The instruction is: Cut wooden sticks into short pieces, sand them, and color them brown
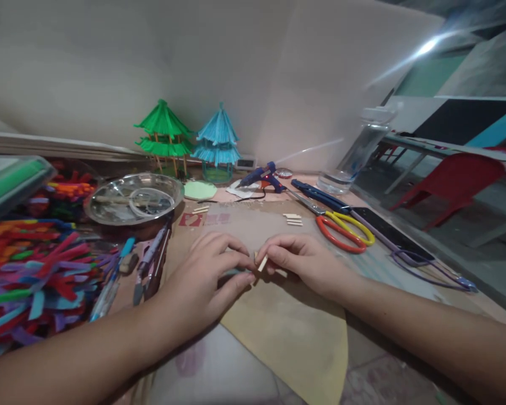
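A short pale wooden stick (262, 263) is pinched between the thumb and fingers of my right hand (297, 257). Close beside it, my left hand (219, 264) has its thumb and index fingertips brought together near the stick's lower end. What those left fingers hold, if anything, is too small to make out. Below both hands lies a tan, sandpaper-like sheet (295, 337) with a curved edge. Farther back on the work surface are several cut sticks (293, 219) in a small group, and more short sticks (201, 210) to the left.
Orange-and-yellow-handled scissors (341, 232), a dark phone (388, 230) and a blue glue gun (265, 179) lie at the right and back. Green (162, 138) and blue (218, 140) pagoda models stand behind. A clear bowl (135, 222) and colourful fuzzy strips (37, 281) are left.
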A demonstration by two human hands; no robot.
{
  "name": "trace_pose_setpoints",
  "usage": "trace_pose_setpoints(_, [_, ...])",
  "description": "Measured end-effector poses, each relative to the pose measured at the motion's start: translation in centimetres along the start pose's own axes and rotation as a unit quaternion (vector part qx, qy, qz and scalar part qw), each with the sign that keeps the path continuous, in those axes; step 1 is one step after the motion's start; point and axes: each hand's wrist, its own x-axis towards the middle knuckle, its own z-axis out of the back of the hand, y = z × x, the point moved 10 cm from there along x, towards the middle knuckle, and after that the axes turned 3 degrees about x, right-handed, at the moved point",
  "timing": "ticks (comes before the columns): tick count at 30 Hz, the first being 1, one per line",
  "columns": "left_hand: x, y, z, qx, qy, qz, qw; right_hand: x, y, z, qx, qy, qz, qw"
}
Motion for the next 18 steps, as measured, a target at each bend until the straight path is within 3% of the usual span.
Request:
trace_pose_setpoints(14, [0.1, -0.8, 0.2, -0.002, -0.009, -0.034, 0.999, -0.2, 1.0, -0.2, -0.099, -0.001, 0.049, 0.994])
trace_pose_setpoints(18, [-0.1, -0.8, 0.2, 0.001, -0.015, -0.023, 1.0, -0.5, 2.3, -0.5, -0.221, -0.009, 0.117, 0.968])
